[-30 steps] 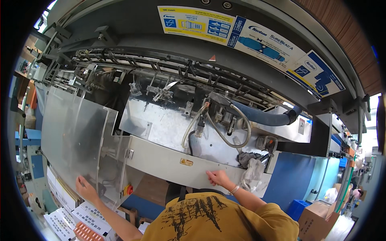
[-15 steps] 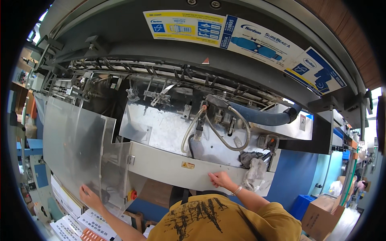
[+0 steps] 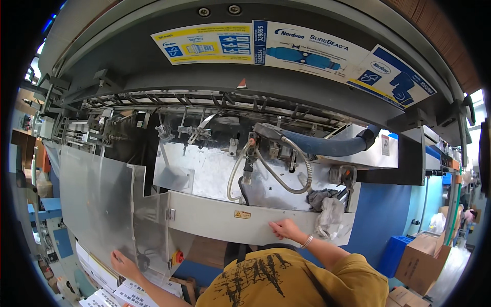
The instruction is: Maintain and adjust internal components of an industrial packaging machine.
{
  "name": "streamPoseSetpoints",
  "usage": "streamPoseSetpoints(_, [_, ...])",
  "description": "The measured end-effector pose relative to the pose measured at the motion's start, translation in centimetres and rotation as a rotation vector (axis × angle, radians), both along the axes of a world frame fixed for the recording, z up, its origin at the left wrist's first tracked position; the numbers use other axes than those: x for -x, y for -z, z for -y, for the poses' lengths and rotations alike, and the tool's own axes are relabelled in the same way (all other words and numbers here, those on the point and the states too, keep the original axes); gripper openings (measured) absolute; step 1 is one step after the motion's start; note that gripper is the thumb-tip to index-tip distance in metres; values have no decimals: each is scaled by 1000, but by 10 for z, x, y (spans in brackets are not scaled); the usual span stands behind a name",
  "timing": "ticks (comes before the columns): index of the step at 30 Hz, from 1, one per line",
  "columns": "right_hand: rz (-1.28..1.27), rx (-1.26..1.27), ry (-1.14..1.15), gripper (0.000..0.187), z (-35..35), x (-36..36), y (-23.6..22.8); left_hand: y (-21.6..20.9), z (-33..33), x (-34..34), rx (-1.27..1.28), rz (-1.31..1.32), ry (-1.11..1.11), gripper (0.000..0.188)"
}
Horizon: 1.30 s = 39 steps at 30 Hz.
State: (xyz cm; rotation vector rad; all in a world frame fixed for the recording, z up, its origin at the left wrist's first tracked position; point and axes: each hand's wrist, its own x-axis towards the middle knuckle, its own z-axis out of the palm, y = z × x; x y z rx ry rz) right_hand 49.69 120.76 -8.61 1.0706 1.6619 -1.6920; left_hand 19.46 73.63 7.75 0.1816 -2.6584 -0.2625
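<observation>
My left hand [image 3: 124, 264] is at the lower edge of a clear plastic guard panel [image 3: 97, 197], with loosely bent fingers and nothing visible in them. Below it lie white printed sheets or boxes [image 3: 99, 273]. My right hand [image 3: 286, 229] rests, fingers curled in, against the pale front rail [image 3: 204, 217] of a large machine. Nothing shows in that hand. Just to its right, a crumpled whitish rag [image 3: 330, 217] hangs over the rail beside a grey rag [image 3: 321, 197].
Behind the rail are a metal plate [image 3: 209, 171], a curved ribbed hose [image 3: 307, 171] and a thick blue hose [image 3: 332, 146]. A red-and-yellow knob [image 3: 177, 257] sits below the guard's hinge side. Cardboard boxes [image 3: 417, 263] and a blue bin [image 3: 395, 253] stand at right.
The whole view has shifted slightly, with the overhead labels now further left. Both hands keep nearly the same places on the machine.
</observation>
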Motion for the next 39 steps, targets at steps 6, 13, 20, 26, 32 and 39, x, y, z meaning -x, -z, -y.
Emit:
streamPoseSetpoints(6, [4, 5, -4, 52, 0, 0, -2, -1, -2, -1, -12, 5, -20, 37])
streamPoseSetpoints(13, [-13, -27, -24, 51, -1, -2, 1, -1, -3, -1, -4, -7, -7, 38])
streamPoseSetpoints(20, [-39, -2, -6, 50, 0, -5, 4, 1, 4, 0, 10, 23, -14, 39])
streamPoseSetpoints(26, [-24, -5, 5, 50, 0, -4, 2, 1, 1, 0, 28, -26, 6, 38])
streamPoseSetpoints(32, [-29, -11, -10, 52, -1, -4, 0, -1, -3, -1, 6, -31, 4, 38])
streamPoseSetpoints(39, [-52, -45, -38, 51, -3, -4, -2, -1, -3, -1, 26, -45, 10, 38])
